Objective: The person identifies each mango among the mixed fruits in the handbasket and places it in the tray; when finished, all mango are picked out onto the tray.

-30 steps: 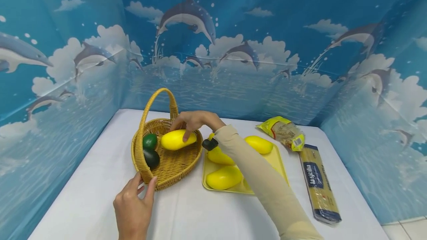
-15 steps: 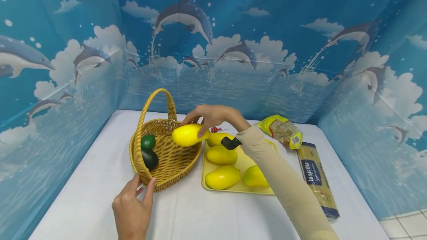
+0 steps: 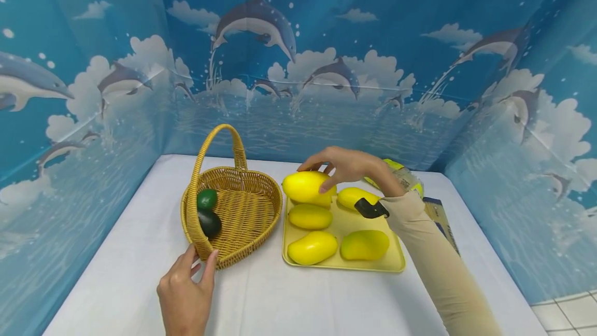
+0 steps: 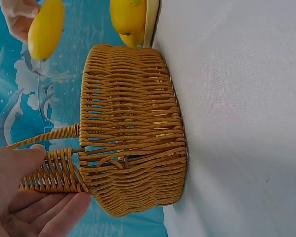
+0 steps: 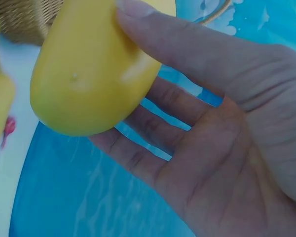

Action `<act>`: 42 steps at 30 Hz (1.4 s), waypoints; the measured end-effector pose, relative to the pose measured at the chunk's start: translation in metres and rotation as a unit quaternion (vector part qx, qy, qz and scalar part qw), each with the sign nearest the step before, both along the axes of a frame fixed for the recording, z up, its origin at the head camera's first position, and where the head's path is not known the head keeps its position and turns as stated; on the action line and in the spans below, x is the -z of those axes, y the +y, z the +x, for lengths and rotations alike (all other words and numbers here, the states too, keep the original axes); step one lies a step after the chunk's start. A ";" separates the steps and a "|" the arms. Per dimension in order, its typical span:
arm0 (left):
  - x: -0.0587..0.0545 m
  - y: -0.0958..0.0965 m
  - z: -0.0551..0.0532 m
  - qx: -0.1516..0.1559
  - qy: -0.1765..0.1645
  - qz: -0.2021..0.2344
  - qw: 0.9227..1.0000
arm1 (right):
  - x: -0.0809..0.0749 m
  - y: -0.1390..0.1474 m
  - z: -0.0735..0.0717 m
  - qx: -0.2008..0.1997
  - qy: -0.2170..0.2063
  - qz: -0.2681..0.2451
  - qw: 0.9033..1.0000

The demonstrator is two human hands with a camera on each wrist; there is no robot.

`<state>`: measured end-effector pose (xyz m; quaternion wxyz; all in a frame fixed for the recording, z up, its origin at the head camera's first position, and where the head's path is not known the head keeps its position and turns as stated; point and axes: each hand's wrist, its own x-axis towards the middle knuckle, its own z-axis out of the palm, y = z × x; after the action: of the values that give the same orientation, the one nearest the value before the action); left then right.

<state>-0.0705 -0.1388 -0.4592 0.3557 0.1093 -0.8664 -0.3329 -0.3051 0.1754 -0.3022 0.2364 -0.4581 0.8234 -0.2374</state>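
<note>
My right hand (image 3: 347, 166) grips a yellow mango (image 3: 305, 185) between thumb and fingers, over the back left of the yellow tray (image 3: 394, 261). In the right wrist view the held mango (image 5: 96, 74) fills the upper left, with the fingers behind it. Several other mangoes, such as the greenish-yellow mango (image 3: 365, 245), lie on the tray. My left hand (image 3: 186, 287) holds the base of the handle of the heart-shaped wicker basket (image 3: 249, 248); the left wrist view shows its thumb and fingers around the woven handle (image 4: 56, 170). Inside the basket are a green avocado (image 3: 207, 199) and a dark avocado (image 3: 210, 223).
At the back right a yellow plastic food bag (image 3: 408, 178) is partly behind the right forearm. A pasta pack (image 3: 436, 211) lies beside it, mostly covered by the sleeve. A small red-wrapped lollipop (image 5: 9, 127) shows in the right wrist view. Dolphin-print curtains (image 3: 289, 113) enclose the table.
My right hand has lifted the mango out of the basket and carried it right, over the tray. The left hand has stayed at the basket handle.
</note>
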 end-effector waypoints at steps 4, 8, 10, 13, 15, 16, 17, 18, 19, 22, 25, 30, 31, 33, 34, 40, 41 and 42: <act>-0.001 0.001 0.000 -0.002 -0.001 -0.003 1.000 | 0.010 0.024 0.005 0.018 -0.003 0.002 1.000; -0.002 0.002 -0.001 -0.002 -0.001 -0.003 1.000 | 0.021 0.046 0.010 0.043 -0.008 0.006 0.999; -0.002 0.003 -0.001 0.000 0.000 -0.002 1.000 | 0.025 0.055 0.013 0.056 -0.012 0.008 0.998; -0.001 0.003 0.000 0.003 0.004 -0.001 1.000 | 0.031 0.068 0.016 0.073 -0.016 0.011 0.997; 0.000 0.003 0.001 0.002 0.009 0.000 1.000 | 0.035 0.074 0.018 0.083 -0.018 0.010 0.996; 0.001 0.003 0.001 0.002 0.012 0.000 1.000 | 0.037 0.077 0.019 0.087 -0.016 0.010 0.996; 0.001 0.003 0.002 0.001 0.014 0.000 1.000 | 0.039 0.080 0.020 0.089 -0.013 0.009 0.996; 0.002 0.002 0.002 0.001 0.015 0.001 1.000 | 0.042 0.083 0.021 0.092 -0.008 0.009 0.996; 0.002 0.002 0.002 0.001 0.016 0.001 1.000 | 0.044 0.086 0.022 0.095 -0.003 0.009 0.995; 0.002 0.001 0.001 0.005 0.013 0.002 1.000 | 0.053 0.097 0.028 0.111 0.016 0.008 0.994; 0.002 0.000 0.001 0.009 0.013 0.000 1.000 | 0.065 0.106 0.034 0.127 0.035 0.006 0.991; 0.005 -0.002 0.001 0.017 0.035 -0.014 0.999 | 0.086 0.116 0.041 0.141 0.072 0.005 0.987; 0.005 -0.003 0.001 0.019 0.040 -0.016 0.999 | 0.089 0.118 0.042 0.144 0.081 0.007 0.986; 0.006 -0.004 0.000 0.024 0.048 -0.018 0.998 | 0.094 0.119 0.045 0.149 0.096 0.008 0.984; 0.006 -0.005 0.000 0.025 0.049 -0.018 0.998 | 0.096 0.120 0.046 0.151 0.101 0.008 0.983; 0.006 -0.004 0.000 0.026 0.045 -0.014 0.999 | 0.107 0.120 0.051 0.168 0.107 0.011 0.980; 0.006 -0.004 0.000 0.026 0.044 -0.013 0.999 | 0.109 0.119 0.052 0.169 0.109 0.011 0.980; 0.006 -0.004 0.000 0.025 0.042 -0.013 0.999 | 0.110 0.119 0.053 0.170 0.111 0.012 0.979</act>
<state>-0.0700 -0.1428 -0.4652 0.3849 0.0683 -0.8574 -0.3348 -0.2523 0.2943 -0.4123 0.1053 -0.3323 0.9129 -0.2124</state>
